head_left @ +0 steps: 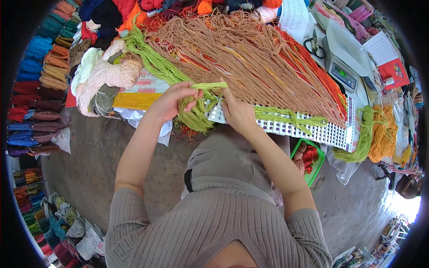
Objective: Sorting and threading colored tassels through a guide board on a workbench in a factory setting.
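Note:
A short bundle of light green yarn (209,85) stretches between my two hands. My left hand (170,102) is closed round one end, with its fingers curled. My right hand (240,114) pinches the other end near its fingertips. Under and beside my left hand hangs a looser green skein (196,119). A white board with rows of holes (326,136) runs along the table's near edge, just below my right hand. Long brown strands (250,58) fan out behind the board, with red and orange yarn among them. Another green bunch (290,117) lies across the board on the right.
Pale skeins (109,80) lie at the left end of the table. Black scissors (314,45) and a digital scale (343,69) are at the right. Green and orange hanks (383,134) hang at the right edge. A green basket (316,168) holding yarn is below the board.

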A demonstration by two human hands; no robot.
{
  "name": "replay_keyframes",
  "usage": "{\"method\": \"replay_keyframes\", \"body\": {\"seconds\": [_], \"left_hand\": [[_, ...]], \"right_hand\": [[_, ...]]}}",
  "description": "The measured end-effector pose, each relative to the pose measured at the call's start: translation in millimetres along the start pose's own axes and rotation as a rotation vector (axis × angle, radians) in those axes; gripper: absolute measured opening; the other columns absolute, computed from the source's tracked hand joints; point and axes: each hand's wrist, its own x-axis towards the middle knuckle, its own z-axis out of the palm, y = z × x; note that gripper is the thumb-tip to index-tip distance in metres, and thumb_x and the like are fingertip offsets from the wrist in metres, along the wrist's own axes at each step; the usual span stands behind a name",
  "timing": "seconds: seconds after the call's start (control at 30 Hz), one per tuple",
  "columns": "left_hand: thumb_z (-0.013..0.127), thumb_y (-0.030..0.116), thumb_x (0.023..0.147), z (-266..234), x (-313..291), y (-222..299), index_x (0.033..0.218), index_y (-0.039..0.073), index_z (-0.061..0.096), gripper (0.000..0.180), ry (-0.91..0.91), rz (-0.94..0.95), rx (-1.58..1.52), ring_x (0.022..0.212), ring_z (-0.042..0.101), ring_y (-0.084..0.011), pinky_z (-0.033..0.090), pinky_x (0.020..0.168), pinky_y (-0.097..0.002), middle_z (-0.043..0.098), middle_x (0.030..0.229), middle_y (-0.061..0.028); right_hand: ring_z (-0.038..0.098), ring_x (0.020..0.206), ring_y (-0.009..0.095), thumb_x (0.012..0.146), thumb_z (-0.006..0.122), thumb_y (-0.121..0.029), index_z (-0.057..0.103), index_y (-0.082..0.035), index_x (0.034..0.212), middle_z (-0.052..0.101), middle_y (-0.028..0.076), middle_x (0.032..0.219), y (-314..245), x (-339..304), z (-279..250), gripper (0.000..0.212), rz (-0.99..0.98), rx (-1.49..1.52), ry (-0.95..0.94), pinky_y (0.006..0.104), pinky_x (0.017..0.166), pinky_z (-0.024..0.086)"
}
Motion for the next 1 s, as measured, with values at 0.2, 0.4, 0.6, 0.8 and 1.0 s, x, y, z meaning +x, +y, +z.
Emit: {"method": "replay_keyframes", "body": {"seconds": [0.2,0.4,0.6,0.8,1.0], "left_hand": [[0.052,0.020,0.093,-7,20,-16,0.080,0.011,0.048,0.016,-0.002,-0.148,-0.187,0.054,0.052,-0.0128,0.041,0.047,-0.0265,0.052,0.070,-0.0030],[0.053,0.026,0.094,-16,17,-8,0.085,0.011,0.051,0.018,-0.101,-0.305,-0.070,0.040,0.042,-0.0083,0.029,0.034,-0.0217,0.051,0.061,-0.0005],[0.053,0.027,0.097,-11,14,-2,0.098,0.006,0.057,0.022,-0.098,-0.362,0.086,0.038,0.040,-0.0059,0.028,0.034,-0.0196,0.049,0.060,0.0007],[0.050,0.027,0.098,-8,13,-3,0.103,0.002,0.059,0.027,-0.179,-0.383,0.092,0.039,0.041,-0.0065,0.030,0.034,-0.0203,0.048,0.058,0.0007],[0.050,0.028,0.098,4,21,-10,0.109,0.001,0.059,0.030,-0.296,-0.444,0.026,0.040,0.040,-0.0062,0.032,0.037,-0.0201,0.048,0.058,0.0004]], "right_hand": [[0.063,0.062,0.037,0.091,0.055,-0.026,0.027,-0.010,0.147,0.067,0.016,0.073,9,0,6,0.065,0.046,0.037,-0.007,0.0481,0.056,0.048],[0.064,0.064,0.038,0.091,0.055,-0.028,0.022,-0.006,0.147,0.068,0.018,0.077,11,2,6,0.069,0.109,0.071,-0.063,0.0491,0.059,0.049],[0.064,0.064,0.038,0.091,0.055,-0.027,0.025,-0.004,0.144,0.068,0.017,0.077,13,2,9,0.065,0.115,0.094,-0.037,0.0491,0.058,0.048],[0.063,0.062,0.038,0.091,0.055,-0.026,0.029,-0.004,0.141,0.068,0.017,0.077,10,3,7,0.061,0.127,0.071,-0.048,0.0493,0.056,0.048],[0.063,0.061,0.038,0.090,0.055,-0.026,0.036,-0.008,0.135,0.066,0.017,0.071,13,3,9,0.051,0.118,0.081,-0.019,0.0501,0.055,0.047]]}}
